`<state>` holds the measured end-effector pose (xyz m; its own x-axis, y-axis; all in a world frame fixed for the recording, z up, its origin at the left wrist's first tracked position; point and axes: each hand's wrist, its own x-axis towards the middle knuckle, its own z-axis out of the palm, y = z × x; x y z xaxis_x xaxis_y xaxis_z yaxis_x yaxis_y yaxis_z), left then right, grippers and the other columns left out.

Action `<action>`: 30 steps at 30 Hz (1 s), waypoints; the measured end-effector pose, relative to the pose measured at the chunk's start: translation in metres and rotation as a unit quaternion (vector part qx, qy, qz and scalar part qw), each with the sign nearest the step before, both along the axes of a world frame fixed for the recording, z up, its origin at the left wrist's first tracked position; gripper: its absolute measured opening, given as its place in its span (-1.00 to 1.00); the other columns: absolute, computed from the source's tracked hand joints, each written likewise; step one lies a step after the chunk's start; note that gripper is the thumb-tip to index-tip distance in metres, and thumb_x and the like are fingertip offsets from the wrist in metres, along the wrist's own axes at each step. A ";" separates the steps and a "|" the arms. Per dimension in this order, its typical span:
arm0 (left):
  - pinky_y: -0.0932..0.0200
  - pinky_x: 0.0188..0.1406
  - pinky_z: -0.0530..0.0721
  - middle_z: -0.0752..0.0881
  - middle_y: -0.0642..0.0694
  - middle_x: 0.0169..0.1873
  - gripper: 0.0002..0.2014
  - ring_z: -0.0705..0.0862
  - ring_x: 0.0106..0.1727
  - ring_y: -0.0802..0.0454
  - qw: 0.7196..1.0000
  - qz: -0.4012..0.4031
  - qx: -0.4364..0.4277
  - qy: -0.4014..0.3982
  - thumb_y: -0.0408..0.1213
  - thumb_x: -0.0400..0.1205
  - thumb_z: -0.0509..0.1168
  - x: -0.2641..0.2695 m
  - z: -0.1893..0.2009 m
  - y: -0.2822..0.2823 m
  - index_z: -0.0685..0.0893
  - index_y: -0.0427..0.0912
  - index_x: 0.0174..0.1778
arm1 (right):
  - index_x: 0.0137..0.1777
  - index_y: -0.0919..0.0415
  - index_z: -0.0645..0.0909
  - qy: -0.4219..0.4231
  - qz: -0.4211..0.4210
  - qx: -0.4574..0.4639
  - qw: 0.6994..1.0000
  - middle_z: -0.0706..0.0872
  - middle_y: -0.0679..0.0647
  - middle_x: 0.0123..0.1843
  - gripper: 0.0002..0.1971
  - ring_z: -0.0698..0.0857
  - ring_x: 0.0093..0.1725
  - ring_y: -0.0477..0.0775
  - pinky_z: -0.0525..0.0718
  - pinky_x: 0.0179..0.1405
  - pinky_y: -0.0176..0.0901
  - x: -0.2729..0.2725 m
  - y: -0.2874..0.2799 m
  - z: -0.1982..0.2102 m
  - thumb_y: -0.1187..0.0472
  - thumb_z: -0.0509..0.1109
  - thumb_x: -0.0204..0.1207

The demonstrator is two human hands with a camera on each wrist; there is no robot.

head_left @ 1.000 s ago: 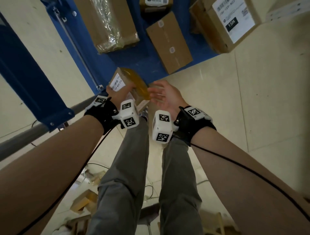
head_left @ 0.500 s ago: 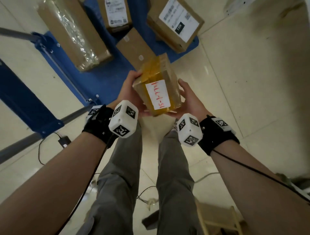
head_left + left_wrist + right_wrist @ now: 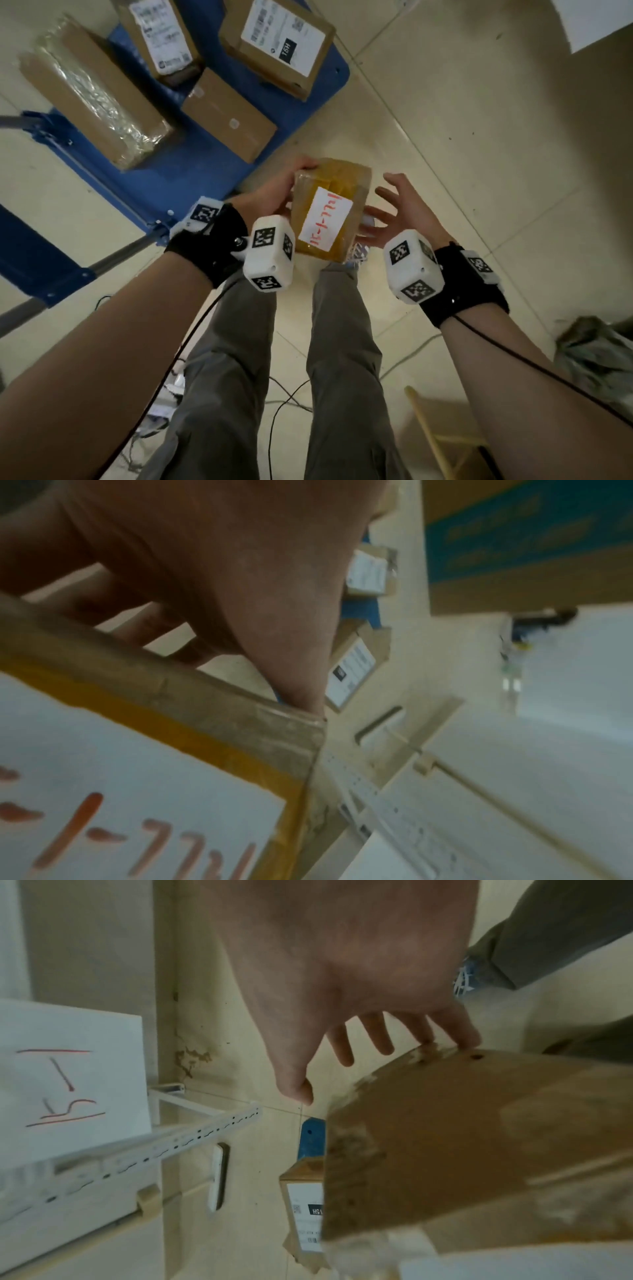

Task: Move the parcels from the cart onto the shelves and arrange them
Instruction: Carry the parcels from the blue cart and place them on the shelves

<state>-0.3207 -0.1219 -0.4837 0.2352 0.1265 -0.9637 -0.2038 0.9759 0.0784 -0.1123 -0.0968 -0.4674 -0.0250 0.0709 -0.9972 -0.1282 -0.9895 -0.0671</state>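
Cart, upper left of the head view: I see the blue cart (image 3: pixel 164 164) holding four cardboard parcels; the long film-wrapped box (image 3: pixel 92 92) lies furthest left, well apart from my hands.

Left hand, left of centre: my left hand (image 3: pixel 274 198) grips the small taped parcel (image 3: pixel 329 212), thumb on its upper left corner, other fingers spread behind its far face, as the left wrist view shows.

Parcel, centre: it is off the cart, held in the air above my legs, tilted, its white label (image 3: pixel 325 219) with red handwriting facing me.

Right hand, right of centre: my right hand (image 3: pixel 404 212) is spread wide; two fingertips (image 3: pixel 462 1039) seem to touch the parcel's far edge, the rest clear of it.

Handling: I judge it a light, stiff carton, though the glossy yellow tape looks slippery. Best hold is palms on opposite side faces, fingers round the edges.

Shelf: a white slotted rail (image 3: pixel 205 1131) shows left in the right wrist view.
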 end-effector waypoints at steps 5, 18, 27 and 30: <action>0.23 -0.41 0.55 0.58 -0.17 -0.36 -0.56 0.55 -0.40 -0.03 0.987 -0.128 0.024 -0.091 0.30 0.58 0.21 0.039 0.020 0.031 0.50 -0.04 -0.30 | -0.18 0.02 0.77 0.123 -0.021 -0.006 0.992 0.61 0.37 -0.10 -0.71 0.67 -0.24 0.12 0.82 -0.18 0.02 0.016 -0.005 0.021 -0.17 0.41 0.57; 0.00 -0.09 0.77 0.74 -0.04 0.10 -0.51 0.79 0.03 -0.09 0.978 -0.194 0.070 0.002 0.35 0.47 0.31 0.093 0.034 0.065 0.75 0.05 0.09 | -0.01 0.28 0.86 0.132 -0.362 0.091 0.918 0.74 0.42 0.30 -0.50 0.64 0.40 0.53 0.58 0.26 0.63 0.083 -0.050 0.008 -0.10 0.22 0.74; -0.38 0.04 0.71 0.78 -0.14 0.07 -0.57 0.84 -0.12 -0.26 0.995 -0.086 0.042 -0.040 0.34 0.44 0.37 0.148 0.055 0.058 0.76 0.11 0.01 | -0.18 0.25 0.87 0.114 -0.368 0.083 0.919 0.58 0.29 0.02 -0.40 0.44 0.53 0.54 0.58 0.44 0.27 0.110 -0.054 0.018 -0.19 0.18 0.71; -0.30 -0.02 0.75 0.72 -0.13 0.14 -0.65 0.79 0.06 -0.24 0.991 -0.109 0.064 -0.034 0.27 0.51 0.35 0.165 0.070 0.063 0.71 0.14 0.07 | -0.28 0.25 0.82 0.050 -0.376 0.057 0.924 0.66 0.24 -0.03 -0.49 0.69 0.03 0.26 0.72 0.01 0.09 0.127 -0.050 0.030 -0.13 0.31 0.65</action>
<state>-0.1554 -0.0589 -0.4136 0.3349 0.1864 -0.9237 0.0015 0.9801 0.1983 0.0144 -0.1468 -0.4370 -0.0170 0.2097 -0.9776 -0.7873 -0.6056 -0.1162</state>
